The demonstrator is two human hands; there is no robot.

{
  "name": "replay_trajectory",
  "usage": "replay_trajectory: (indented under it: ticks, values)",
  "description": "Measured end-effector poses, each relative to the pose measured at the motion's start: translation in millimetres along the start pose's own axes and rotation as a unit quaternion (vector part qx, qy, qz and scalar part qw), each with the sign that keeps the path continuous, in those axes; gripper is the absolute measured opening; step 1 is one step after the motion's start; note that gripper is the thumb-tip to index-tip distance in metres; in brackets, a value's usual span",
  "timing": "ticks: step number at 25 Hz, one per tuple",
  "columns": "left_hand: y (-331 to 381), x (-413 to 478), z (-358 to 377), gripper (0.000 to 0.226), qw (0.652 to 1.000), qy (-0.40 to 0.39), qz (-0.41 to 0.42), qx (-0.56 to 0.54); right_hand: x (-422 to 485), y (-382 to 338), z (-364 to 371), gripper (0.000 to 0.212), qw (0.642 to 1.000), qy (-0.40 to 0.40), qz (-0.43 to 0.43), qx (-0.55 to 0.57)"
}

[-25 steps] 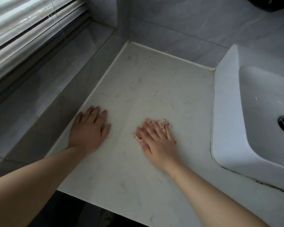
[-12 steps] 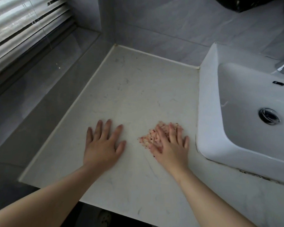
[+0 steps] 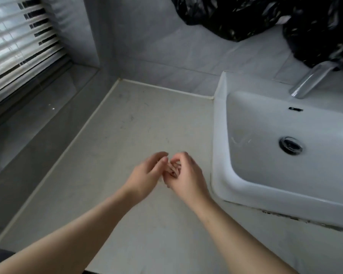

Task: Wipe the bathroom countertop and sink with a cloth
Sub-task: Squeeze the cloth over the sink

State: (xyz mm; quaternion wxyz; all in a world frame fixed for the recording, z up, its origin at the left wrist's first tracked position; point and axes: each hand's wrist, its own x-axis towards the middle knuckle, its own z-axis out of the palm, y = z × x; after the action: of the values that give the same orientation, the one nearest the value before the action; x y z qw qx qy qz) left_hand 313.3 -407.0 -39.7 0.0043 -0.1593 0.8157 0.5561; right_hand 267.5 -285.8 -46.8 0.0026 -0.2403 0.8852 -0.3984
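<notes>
Hands, lately flat on the pale stone tabletop (image 3: 137, 125), are meeting above it: right hand (image 3: 188, 179) is bunching the small pink speckled cloth (image 3: 172, 171); left hand (image 3: 145, 176) is touching it, grip indeterminable. Wiping is pausing, probably for refolding.

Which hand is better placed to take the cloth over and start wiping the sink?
Right. The right hand is curled around the cloth and sits nearer the sink; the left hand is on the far side, so it would probably have to cross over.
</notes>
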Motion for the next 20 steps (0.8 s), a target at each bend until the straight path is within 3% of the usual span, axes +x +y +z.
replay_trajectory:
  ticks: [3,5,7,8,9,10,13,15,20]
  values:
    - [69.8,23.7,12.8,0.023,0.987,-0.008,-0.027,-0.155,28.7,-15.8,-58.8,0.021,0.986,0.14,-0.076,0.057]
    - [110.3,41.8,26.5,0.021,0.967,-0.031,-0.048,-0.248,46.4,-15.6,-96.2,0.016,0.972,0.165,0.005,0.167]
    - [145.6,56.1,49.0,0.015,0.933,-0.043,-0.093,-0.345,55.9,-10.6,-126.5,0.008,0.903,0.183,0.116,0.372]
    - [159.4,60.3,61.4,0.016,0.916,-0.039,-0.117,-0.381,56.5,-5.4,-134.9,0.008,0.872,0.207,0.139,0.422]
    - [169.7,63.5,74.8,0.019,0.905,-0.035,-0.131,-0.403,55.5,-0.5,-139.2,0.009,0.87,0.224,0.141,0.416]
    - [173.9,67.9,87.9,0.021,0.908,-0.035,-0.133,-0.396,52.9,5.5,-138.6,0.012,0.893,0.226,0.134,0.366]
    - [186.4,77.6,121.3,0.031,0.948,-0.063,-0.134,-0.283,46.9,25.2,-142.9,0.015,0.947,0.226,0.137,0.182]
    - [196.7,83.7,135.9,0.041,0.952,-0.097,-0.146,-0.253,53.4,37.2,-161.0,0.019,0.956,0.222,0.14,0.127]
    - [199.6,101.4,160.6,0.034,0.95,-0.125,-0.166,-0.234,71.7,67.2,-177.9,0.02,0.962,0.196,0.165,0.091]
